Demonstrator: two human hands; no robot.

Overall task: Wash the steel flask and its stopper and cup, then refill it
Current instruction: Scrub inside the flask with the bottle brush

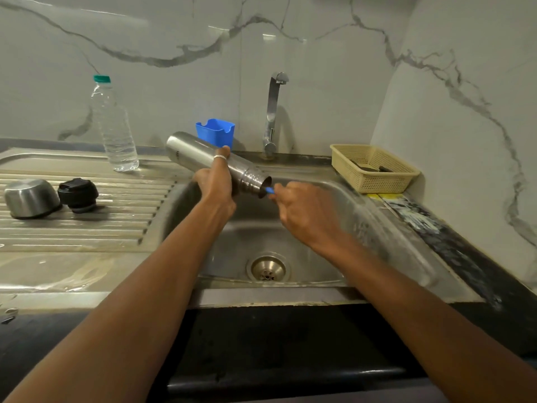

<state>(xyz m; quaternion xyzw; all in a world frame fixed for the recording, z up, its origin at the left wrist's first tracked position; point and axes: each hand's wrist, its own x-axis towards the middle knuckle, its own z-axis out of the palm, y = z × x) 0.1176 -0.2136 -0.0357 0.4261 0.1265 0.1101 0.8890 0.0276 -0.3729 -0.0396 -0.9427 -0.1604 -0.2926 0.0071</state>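
Head view — gripping the flask (200, 154) round its middle with the left hand (215, 184), tilted over the sink (334, 251), mouth aimed toward 4 o'clock. Pinching a blue handle (270, 190) at that mouth with the right hand (305, 210), fingers curled, blurred. Out at 9 o'clock on the draining board (87, 231) — cup (30, 197) upside down, stopper (78, 194) just beside it.
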